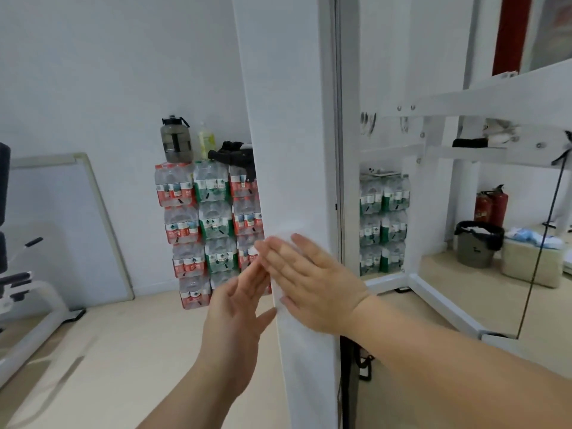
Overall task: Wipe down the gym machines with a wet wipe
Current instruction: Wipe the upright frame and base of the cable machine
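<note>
A tall white upright panel of a gym machine [288, 134] stands straight ahead. My right hand [312, 280] lies flat on its front face with straight fingers, pressing a white wet wipe [280, 300] against it; the wipe is mostly hidden under the hand and hard to tell from the white surface. My left hand [238, 314] is open with straight fingers at the panel's left edge, fingertips touching or nearly touching the right hand's fingertips.
Stacked packs of bottled water [210, 221] stand against the wall behind the panel, with a dark jug [175, 139] on top. A mirror [464, 196] on the right reflects the white frame, a bin and fire extinguishers. Another machine's frame [28, 305] sits at left.
</note>
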The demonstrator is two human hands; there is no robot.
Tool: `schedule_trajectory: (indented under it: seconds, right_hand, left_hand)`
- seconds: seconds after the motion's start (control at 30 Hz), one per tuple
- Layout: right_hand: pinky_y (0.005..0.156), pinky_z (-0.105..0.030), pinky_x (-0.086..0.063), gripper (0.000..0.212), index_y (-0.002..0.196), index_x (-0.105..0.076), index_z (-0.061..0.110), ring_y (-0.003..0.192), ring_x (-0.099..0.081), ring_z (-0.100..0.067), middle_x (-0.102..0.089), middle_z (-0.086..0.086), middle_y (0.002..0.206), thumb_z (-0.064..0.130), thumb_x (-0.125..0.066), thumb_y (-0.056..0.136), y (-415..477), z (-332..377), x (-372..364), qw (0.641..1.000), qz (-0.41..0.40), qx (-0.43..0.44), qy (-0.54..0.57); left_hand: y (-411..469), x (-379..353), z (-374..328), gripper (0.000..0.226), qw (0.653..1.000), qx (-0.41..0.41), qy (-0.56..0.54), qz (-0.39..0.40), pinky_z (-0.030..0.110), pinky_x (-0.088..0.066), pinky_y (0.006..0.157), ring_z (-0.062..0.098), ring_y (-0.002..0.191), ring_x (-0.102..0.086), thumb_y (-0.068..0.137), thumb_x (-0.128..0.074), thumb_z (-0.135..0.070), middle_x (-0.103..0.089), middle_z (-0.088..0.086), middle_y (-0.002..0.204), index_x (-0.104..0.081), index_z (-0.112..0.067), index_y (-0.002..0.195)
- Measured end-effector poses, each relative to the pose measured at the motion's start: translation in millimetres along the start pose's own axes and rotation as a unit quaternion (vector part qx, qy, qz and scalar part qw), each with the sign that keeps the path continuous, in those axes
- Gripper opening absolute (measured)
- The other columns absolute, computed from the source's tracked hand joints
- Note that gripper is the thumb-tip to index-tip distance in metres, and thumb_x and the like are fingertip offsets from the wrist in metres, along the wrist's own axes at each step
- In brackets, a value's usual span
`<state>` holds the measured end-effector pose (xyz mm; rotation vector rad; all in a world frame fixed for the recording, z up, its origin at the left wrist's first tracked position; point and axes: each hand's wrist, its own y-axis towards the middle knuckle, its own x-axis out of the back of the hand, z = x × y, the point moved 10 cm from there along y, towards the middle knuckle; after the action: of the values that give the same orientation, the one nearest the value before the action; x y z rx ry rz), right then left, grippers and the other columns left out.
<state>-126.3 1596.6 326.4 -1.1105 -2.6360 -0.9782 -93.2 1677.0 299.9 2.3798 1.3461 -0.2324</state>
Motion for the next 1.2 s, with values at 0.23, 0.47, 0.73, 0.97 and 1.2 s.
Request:
schedule_trajectory:
  seconds: [0.23,0.47,0.73,0.97,1.2]
  right_hand:
    - [0.129,-0.052,-0.005,0.076,0.160,-0.021,-0.001,0.156,-0.013,-0.042,-0.017,-0.024,0.168,0.043,-0.048,0.105,21,-85,36,0.934,-0.169,-0.273,0.159]
    - [0.127,-0.036,-0.020,0.083,0.160,-0.003,0.003,0.157,-0.014,-0.030,-0.015,-0.024,0.167,0.037,-0.053,0.104,-57,-34,-15,0.742,-0.252,-0.455,0.422]
    - [0.127,-0.042,-0.021,0.094,0.162,0.013,0.012,0.158,-0.009,-0.031,-0.008,-0.018,0.168,0.036,-0.054,0.101,-87,32,-40,0.772,-0.187,-0.426,0.434]
    - [0.128,-0.039,-0.019,0.080,0.155,-0.010,-0.002,0.155,-0.018,-0.040,-0.017,-0.029,0.165,0.033,-0.058,0.101,-46,-35,-9,0.764,-0.255,-0.430,0.407]
    - [0.126,-0.051,-0.014,0.085,0.161,-0.025,0.006,0.158,0.006,-0.037,-0.007,-0.014,0.171,0.053,-0.056,0.097,-110,107,-53,0.988,-0.036,-0.131,0.073]
  left_hand:
    - [-12,-13,15,0.087,0.997,-0.027,0.069,0.018,0.059,-0.034,0.117,0.003,0.145,-0.038,0.077,-0.051,-0.061,-0.045,-0.026,0.153,-0.037,-0.028,0.156]
    - [-18,2,45,0.069,0.998,0.009,0.057,0.032,0.065,-0.036,0.112,-0.006,0.147,-0.029,0.090,-0.026,-0.047,-0.037,-0.026,0.158,-0.033,-0.032,0.157]
    - [-19,3,53,0.054,0.995,0.017,0.093,0.043,0.056,-0.026,0.121,-0.011,0.140,-0.037,0.104,-0.016,-0.031,-0.042,-0.030,0.153,-0.032,-0.038,0.156]
    - [-21,0,51,0.065,0.991,0.009,0.111,0.067,0.052,-0.027,0.122,-0.009,0.146,-0.028,0.091,-0.034,-0.050,-0.035,-0.028,0.158,-0.033,-0.039,0.156]
    - [-22,13,66,0.066,0.990,0.044,0.111,0.080,0.052,-0.022,0.120,-0.008,0.142,-0.036,0.094,-0.020,-0.063,-0.045,-0.028,0.152,-0.038,-0.041,0.153]
